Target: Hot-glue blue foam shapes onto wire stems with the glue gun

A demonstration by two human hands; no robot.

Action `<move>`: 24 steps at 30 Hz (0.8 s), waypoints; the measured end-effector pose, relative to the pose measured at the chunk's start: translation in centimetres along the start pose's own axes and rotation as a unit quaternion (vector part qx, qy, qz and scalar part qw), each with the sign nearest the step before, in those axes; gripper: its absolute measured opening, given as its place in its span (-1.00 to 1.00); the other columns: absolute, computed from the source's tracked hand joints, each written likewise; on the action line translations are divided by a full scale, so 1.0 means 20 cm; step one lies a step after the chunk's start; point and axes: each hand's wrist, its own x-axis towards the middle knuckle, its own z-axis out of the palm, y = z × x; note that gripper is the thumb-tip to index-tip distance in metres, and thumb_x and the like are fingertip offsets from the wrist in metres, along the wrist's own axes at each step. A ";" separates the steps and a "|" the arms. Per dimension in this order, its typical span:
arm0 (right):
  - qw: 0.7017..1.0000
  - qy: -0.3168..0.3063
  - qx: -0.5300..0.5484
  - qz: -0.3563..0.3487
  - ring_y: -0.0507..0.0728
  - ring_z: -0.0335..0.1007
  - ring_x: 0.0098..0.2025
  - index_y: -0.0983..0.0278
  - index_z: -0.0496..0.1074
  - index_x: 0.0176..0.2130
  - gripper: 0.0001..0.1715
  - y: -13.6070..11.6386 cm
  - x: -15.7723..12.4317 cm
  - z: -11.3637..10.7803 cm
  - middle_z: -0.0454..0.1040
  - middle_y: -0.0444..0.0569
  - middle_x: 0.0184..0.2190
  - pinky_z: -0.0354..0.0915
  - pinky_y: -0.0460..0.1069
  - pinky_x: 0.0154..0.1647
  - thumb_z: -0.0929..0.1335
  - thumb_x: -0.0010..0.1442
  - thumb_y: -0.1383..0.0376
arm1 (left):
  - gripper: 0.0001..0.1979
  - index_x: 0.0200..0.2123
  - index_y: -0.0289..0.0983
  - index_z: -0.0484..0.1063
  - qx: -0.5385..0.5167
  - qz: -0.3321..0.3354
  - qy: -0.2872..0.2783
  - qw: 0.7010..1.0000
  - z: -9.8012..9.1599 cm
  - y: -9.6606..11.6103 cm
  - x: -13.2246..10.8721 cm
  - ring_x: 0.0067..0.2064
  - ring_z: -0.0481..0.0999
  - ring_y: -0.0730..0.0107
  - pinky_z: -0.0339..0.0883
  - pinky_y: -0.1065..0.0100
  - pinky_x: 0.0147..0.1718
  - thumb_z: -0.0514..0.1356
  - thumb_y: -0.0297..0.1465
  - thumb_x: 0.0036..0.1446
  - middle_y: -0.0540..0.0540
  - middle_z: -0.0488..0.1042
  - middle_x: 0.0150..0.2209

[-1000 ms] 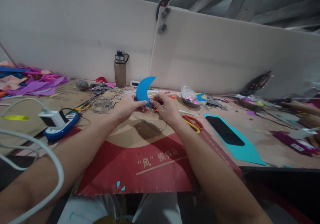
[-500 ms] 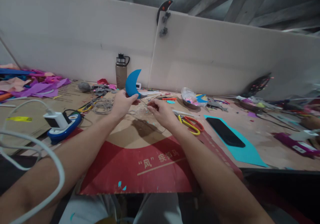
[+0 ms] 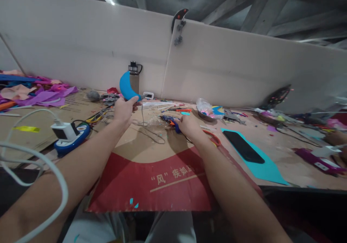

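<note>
My left hand (image 3: 124, 110) pinches the lower end of a blue felt crescent (image 3: 127, 86), raised in front of the bottle. From that end a thin grey cord (image 3: 142, 117) hangs down and loops on the cardboard. My right hand (image 3: 189, 127) is closed around what looks like a hot glue gun (image 3: 168, 119), with a dark tip, blue body and some orange. Its tip points left, toward the cord, apart from the crescent. Scissors with red and yellow handles (image 3: 214, 137) lie partly hidden behind my right forearm.
A drink bottle (image 3: 134, 78) stands at the white partition (image 3: 81, 48). At left are a blue power strip (image 3: 72, 140) with a white cable and felt scraps (image 3: 40, 95). At right lie a phone (image 3: 244, 145) on turquoise felt, a bagged bowl (image 3: 208, 111) and a purple power strip (image 3: 320, 160).
My left hand has moved slightly left and tilted the crescent back. My right hand has left the cord area, moved right and taken hold of the glue gun. The cord now hangs loose.
</note>
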 end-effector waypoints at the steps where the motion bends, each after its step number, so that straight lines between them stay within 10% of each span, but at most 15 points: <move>1: 1.000 -0.024 -0.012 0.002 0.23 0.41 -0.36 0.35 0.47 -0.47 -0.58 0.02 0.01 0.03 0.49 0.24 -0.44 0.15 0.03 -0.35 0.28 0.17 0.09 | -0.83 -0.48 -0.27 0.35 0.002 -0.003 -0.003 1.000 0.00 0.00 0.00 -0.48 0.47 0.47 0.18 0.48 -0.58 0.29 -0.40 -0.17 -0.02 0.44 -0.52; 14: 0.971 -0.046 0.227 0.054 0.05 0.26 -0.55 0.27 0.39 -0.35 -0.81 0.02 0.06 0.12 0.40 -0.09 -0.54 0.15 -0.05 -0.53 0.27 -0.02 0.25 | -0.77 -0.47 -0.34 0.39 0.027 -0.018 -0.037 0.999 0.02 -0.05 -0.05 -0.53 0.41 0.51 0.11 0.48 -0.60 0.31 -0.37 -0.25 -0.02 0.44 -0.53; 24: 0.806 0.004 0.590 -0.036 0.00 0.29 -0.47 0.24 0.32 -0.25 -0.65 -0.14 -0.05 0.03 0.43 -0.09 -0.30 0.25 -0.07 -0.53 0.29 -0.14 0.34 | -0.80 -0.48 -0.35 0.40 0.004 -0.034 -0.010 0.999 0.01 -0.09 -0.03 -0.52 0.43 0.48 0.17 0.47 -0.59 0.30 -0.41 -0.25 -0.06 0.45 -0.54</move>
